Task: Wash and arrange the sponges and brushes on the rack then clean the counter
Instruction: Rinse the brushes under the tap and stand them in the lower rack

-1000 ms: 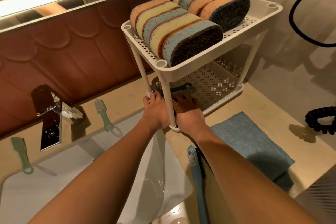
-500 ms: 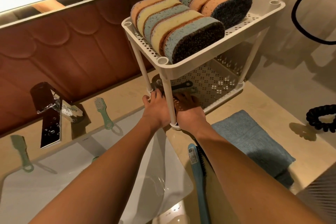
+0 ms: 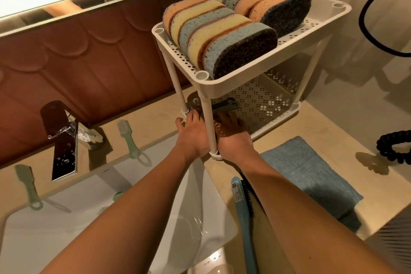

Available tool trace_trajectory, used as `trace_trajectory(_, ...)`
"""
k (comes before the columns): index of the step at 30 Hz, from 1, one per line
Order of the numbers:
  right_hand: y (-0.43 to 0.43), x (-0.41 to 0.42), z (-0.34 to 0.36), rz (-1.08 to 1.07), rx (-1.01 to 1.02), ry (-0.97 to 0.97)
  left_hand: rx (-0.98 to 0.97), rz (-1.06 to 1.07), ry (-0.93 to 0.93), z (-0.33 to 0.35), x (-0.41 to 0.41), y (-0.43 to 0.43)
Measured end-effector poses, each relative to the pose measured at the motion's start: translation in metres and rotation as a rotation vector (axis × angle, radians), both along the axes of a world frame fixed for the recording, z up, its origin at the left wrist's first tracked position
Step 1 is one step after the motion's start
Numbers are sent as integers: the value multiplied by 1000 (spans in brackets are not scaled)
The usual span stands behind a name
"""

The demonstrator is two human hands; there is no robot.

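The left hand (image 3: 193, 138) and right hand (image 3: 233, 138) rest on the rack's (image 3: 244, 90) lower shelf by a brush (image 3: 224, 105); I cannot tell whether either grips anything.

Faucet (image 3: 66, 140) behind sink (image 3: 55, 236); blk coiled cord (image 3: 392, 148) R.

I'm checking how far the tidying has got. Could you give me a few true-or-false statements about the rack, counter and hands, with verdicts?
1. Multicoloured oval sponges stand on edge on the top shelf of the white plastic two-tier rack. True.
2. The folded blue towel hangs on the rack. False: it lies flat on the beige counter, beside the rack.
3. A pale green brush lies on the counter beside the chrome faucet. True.
4. Both hands are lifting a sponge off the top shelf. False: the left hand and right hand reach to the lower shelf, either side of the front post, by a dark grey brush.
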State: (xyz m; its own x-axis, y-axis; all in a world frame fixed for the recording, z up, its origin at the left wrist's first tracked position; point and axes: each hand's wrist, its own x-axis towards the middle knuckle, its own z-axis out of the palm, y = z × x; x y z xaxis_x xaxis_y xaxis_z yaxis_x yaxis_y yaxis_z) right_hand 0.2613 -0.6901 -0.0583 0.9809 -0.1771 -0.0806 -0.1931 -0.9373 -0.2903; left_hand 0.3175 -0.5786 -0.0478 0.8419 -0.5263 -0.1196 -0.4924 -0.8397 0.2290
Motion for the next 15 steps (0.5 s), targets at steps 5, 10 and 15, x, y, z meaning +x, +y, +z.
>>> trace_trajectory(5,-2,2,-12,-64,107,-25,6,8,2,0,-1,0)
trace_trajectory(10,-5,4,-20,-70,171,-49,-25,14,-3,-1,-1,0)
trace_trajectory(15,-3,6,-14,34,-19,-68,-24,22,0,-4,0,0)
